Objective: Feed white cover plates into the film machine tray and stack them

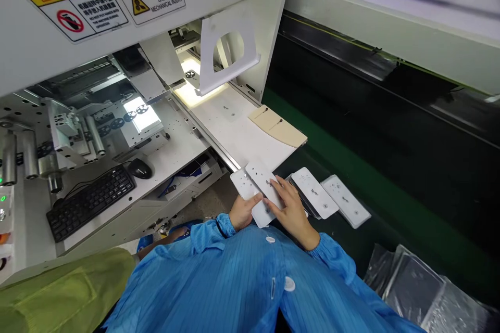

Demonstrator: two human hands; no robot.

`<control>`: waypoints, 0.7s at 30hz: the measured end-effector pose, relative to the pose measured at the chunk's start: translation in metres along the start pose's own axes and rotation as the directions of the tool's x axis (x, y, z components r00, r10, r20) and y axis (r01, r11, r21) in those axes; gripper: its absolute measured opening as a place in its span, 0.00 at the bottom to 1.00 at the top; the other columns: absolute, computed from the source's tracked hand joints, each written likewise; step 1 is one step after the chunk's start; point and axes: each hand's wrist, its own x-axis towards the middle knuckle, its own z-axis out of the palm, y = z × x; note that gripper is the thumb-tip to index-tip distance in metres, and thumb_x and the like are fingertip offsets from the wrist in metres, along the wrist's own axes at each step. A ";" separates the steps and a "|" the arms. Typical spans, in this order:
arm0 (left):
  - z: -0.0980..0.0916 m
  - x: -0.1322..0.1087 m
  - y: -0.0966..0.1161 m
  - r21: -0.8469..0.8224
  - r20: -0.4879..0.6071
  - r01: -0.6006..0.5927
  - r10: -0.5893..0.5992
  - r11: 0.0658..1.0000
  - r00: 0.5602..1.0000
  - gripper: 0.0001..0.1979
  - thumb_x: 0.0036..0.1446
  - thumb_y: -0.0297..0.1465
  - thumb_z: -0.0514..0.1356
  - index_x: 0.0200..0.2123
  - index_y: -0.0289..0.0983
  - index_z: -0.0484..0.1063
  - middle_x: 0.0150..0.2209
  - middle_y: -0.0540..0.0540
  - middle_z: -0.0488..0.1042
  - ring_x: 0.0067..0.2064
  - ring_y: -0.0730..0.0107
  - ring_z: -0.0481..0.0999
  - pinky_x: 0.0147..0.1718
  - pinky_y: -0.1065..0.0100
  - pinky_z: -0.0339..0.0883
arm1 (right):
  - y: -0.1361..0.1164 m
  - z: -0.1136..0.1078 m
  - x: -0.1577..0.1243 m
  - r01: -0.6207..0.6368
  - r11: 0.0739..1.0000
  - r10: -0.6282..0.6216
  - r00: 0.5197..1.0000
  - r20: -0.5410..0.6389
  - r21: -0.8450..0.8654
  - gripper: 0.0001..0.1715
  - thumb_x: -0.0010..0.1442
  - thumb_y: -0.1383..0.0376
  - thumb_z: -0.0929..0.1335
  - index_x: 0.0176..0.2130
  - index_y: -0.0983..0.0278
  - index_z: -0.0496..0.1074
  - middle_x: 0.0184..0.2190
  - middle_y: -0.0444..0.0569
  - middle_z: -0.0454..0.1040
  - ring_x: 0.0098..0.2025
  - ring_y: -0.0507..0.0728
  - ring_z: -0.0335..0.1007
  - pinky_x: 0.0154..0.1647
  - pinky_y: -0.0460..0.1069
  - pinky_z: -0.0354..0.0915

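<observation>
My left hand [242,212] pinches a white card [239,183] at its lower left edge, thumb on top. My right hand [291,210] grips a second card [258,173] by its right edge, fingers spread along it and thumb on its face; that card overlaps the first. Beyond my fingertips, the far ends of both cards reach the near corner of the white board [238,132]; whether they touch it I cannot tell. The board runs away from me, with a cream plate [279,127] along its right edge. Just right of my right fingers sits a stack of cards [315,192], with another stack [346,201] past it, a narrow gap between. Farther right, the dark bench [351,130] stretches off. Left of my left fingers, a gap of floor separates me from the keyboard [91,200].
</observation>
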 end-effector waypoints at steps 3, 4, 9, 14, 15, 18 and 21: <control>-0.006 -0.002 0.010 -0.016 -0.009 0.046 -0.046 0.999 0.999 0.31 0.39 0.38 0.70 0.48 0.33 0.70 0.43 0.37 0.78 0.52 0.48 0.72 0.56 0.48 0.59 | 0.015 0.002 0.017 -0.068 0.998 0.068 0.997 -0.027 -0.006 0.28 0.58 0.51 0.64 0.56 0.58 0.65 0.54 0.56 0.64 0.55 0.64 0.61 0.54 0.64 0.61; -0.007 -0.004 0.014 -0.018 -0.004 0.064 -0.064 0.998 0.998 0.31 0.41 0.39 0.69 0.49 0.33 0.69 0.43 0.36 0.77 0.53 0.47 0.72 0.55 0.48 0.59 | 0.021 0.003 0.025 -0.094 0.995 0.092 0.995 -0.038 -0.039 0.28 0.58 0.50 0.63 0.55 0.58 0.66 0.54 0.56 0.64 0.54 0.65 0.61 0.53 0.64 0.61; -0.018 -0.009 0.030 -0.006 -0.029 0.092 -0.093 0.996 0.995 0.34 0.44 0.39 0.67 0.54 0.33 0.64 0.47 0.34 0.75 0.53 0.45 0.71 0.54 0.47 0.62 | 0.044 0.011 0.071 -0.158 0.953 0.163 0.987 -0.004 -0.259 0.28 0.59 0.52 0.62 0.55 0.60 0.67 0.56 0.58 0.60 0.57 0.69 0.54 0.53 0.65 0.58; -0.027 -0.009 0.035 -0.023 -0.071 0.118 -0.119 0.993 0.990 0.38 0.44 0.38 0.67 0.57 0.32 0.59 0.48 0.33 0.75 0.53 0.45 0.71 0.54 0.48 0.62 | 0.044 0.021 0.108 -0.171 0.919 0.208 0.976 0.069 -0.355 0.28 0.59 0.54 0.63 0.56 0.61 0.66 0.58 0.60 0.58 0.59 0.71 0.52 0.55 0.66 0.55; -0.028 -0.008 0.036 -0.022 -0.073 0.120 -0.121 0.993 0.990 0.38 0.44 0.38 0.67 0.58 0.32 0.59 0.48 0.33 0.75 0.53 0.45 0.71 0.54 0.47 0.62 | 0.043 0.023 0.112 -0.161 0.919 0.203 0.976 0.080 -0.360 0.28 0.59 0.54 0.63 0.56 0.60 0.66 0.59 0.59 0.57 0.59 0.71 0.52 0.55 0.66 0.55; -0.031 -0.006 0.037 -0.010 -0.072 0.128 -0.129 0.992 0.989 0.38 0.45 0.39 0.66 0.58 0.32 0.59 0.48 0.33 0.74 0.53 0.45 0.70 0.54 0.47 0.62 | 0.039 0.028 0.118 -0.146 0.915 0.211 0.968 0.135 -0.376 0.28 0.59 0.55 0.63 0.57 0.61 0.65 0.61 0.59 0.55 0.61 0.71 0.50 0.58 0.66 0.51; -0.031 -0.004 0.038 0.000 -0.061 0.133 -0.133 0.991 0.989 0.36 0.47 0.39 0.65 0.57 0.33 0.61 0.48 0.33 0.75 0.53 0.44 0.70 0.54 0.46 0.61 | 0.033 0.032 0.115 -0.150 0.908 0.232 0.958 0.170 -0.392 0.31 0.58 0.56 0.64 0.58 0.64 0.63 0.64 0.60 0.51 0.64 0.73 0.44 0.60 0.69 0.46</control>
